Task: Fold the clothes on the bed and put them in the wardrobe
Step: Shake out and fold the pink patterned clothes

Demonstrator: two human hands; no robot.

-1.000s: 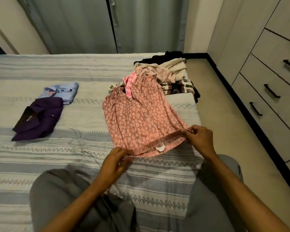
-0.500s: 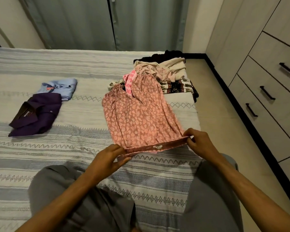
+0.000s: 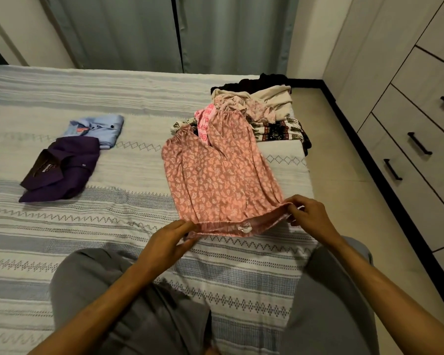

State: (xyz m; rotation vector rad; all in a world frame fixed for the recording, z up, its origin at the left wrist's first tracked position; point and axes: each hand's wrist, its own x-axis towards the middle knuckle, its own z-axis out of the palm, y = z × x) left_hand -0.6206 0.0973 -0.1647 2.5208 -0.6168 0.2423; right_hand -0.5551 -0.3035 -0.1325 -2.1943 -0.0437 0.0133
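Nearest the camera, two knees in grey trousers (image 3: 128, 303) are seen at the edge of the bed (image 3: 113, 226), which is covered with a striped, patterned spread. Just beyond them, the elasticated waistband of a pink patterned garment (image 3: 221, 180) is pinched at its left end by the left hand (image 3: 164, 243), thumb on top and fingers beneath, and at its right end by the right hand (image 3: 305, 216), whose fingers are curled round the band. The band is stretched between the two hands and lifted slightly off the spread, while the rest of the garment is laid out flat on the bed, reaching away towards a pile of unfolded clothes (image 3: 262, 116) near the far right corner; its far end is overlapped with that pile. Well apart to the left, a folded purple shirt (image 3: 59, 170) is laid on the bed, touching a folded light blue shirt (image 3: 98, 130) just behind it. Along the right side, wardrobe drawers (image 3: 415, 139) with dark handles are seen, and grey curtains (image 3: 164, 32) are hung behind the bed.
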